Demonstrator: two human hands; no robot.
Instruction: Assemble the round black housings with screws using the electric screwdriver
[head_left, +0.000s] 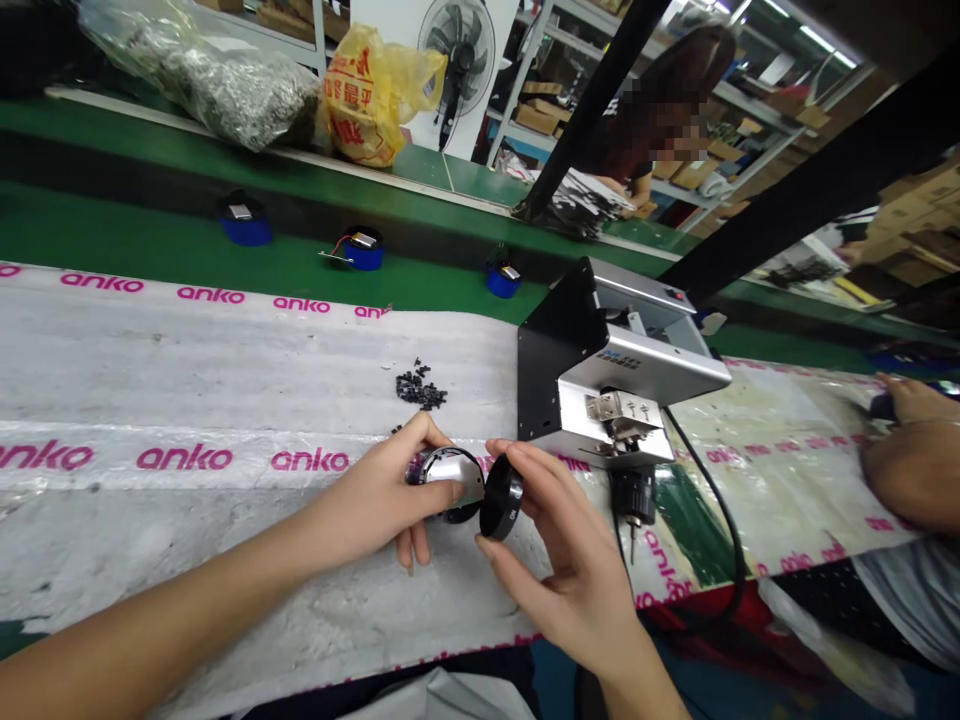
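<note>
My left hand grips a small round part with a shiny silver face, held just above the white foam sheet. My right hand pinches a black round cap on edge, right beside the silver part and nearly touching it. A little pile of small black screws lies on the foam just beyond my left hand.
A black and silver screw feeder machine stands right of my hands, an electric screwdriver and black cable under it. Three blue round units ride the green conveyor. Another person's hand rests at far right. Bags sit behind.
</note>
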